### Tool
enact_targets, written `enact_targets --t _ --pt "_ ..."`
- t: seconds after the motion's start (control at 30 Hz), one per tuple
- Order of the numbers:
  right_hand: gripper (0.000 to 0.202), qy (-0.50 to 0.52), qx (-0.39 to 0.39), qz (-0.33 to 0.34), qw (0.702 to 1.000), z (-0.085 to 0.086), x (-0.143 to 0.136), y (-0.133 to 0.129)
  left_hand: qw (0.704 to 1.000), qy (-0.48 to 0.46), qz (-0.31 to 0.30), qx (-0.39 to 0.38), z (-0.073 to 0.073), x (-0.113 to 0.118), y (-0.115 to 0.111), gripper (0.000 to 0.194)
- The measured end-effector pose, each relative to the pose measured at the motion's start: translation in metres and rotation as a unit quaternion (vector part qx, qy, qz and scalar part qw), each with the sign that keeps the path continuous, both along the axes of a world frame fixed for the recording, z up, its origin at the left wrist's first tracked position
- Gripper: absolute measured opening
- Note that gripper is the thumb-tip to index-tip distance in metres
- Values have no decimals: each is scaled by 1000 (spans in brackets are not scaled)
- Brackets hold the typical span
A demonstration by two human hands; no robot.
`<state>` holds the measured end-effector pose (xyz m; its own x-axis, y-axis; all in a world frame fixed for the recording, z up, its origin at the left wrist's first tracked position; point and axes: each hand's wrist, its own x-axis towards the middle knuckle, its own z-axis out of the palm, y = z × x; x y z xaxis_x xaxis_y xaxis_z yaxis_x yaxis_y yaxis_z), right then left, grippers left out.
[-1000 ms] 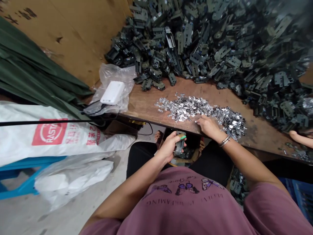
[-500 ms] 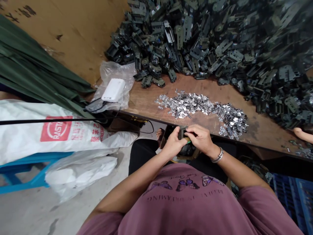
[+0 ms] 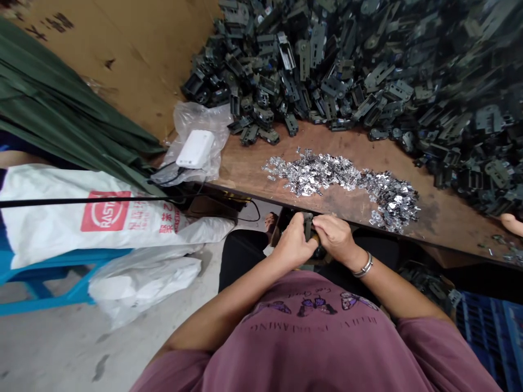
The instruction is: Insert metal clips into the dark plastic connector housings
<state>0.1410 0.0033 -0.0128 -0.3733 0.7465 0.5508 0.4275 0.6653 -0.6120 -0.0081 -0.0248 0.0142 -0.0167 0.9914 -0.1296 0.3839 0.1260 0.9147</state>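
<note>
My left hand is closed around a dark grey-green metal housing, held just off the table's near edge above my lap. My right hand is beside it, with thumb and fingers pinched together at the housing's right side. Whatever sits in that pinch is too small or hidden to name. On the table in front of both hands lies a long heap of small shiny metal clips. A big pile of similar dark housings fills the back of the table.
A white power bank with a cable lies on clear plastic at the table's left. Further left are a white printed sack, a blue stool and green cloth. Another person's hand shows at the right edge, above blue crates.
The housing has turned in my left hand, so a long flat side now shows. My right fingers have closed in beside it. The yellow and green thing beneath is now mostly hidden.
</note>
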Motion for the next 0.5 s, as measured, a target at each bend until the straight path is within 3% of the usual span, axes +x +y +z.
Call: enact_targets --t 0.13,0.27,0.33,0.5 --pt "18 16 -45 59 997 8 8 -2 1000 11 -24 9 11 -9 -2 36" --pt "21 50 -85 6 995 16 17 -5 997 0 -42 69 16 -18 -1 25" --pt "21 53 -96 -5 994 16 20 -8 995 8 -30 100 16 -21 -1 27" --pt "17 18 -110 40 993 11 20 -17 990 -1 22 139 21 -27 -1 27"
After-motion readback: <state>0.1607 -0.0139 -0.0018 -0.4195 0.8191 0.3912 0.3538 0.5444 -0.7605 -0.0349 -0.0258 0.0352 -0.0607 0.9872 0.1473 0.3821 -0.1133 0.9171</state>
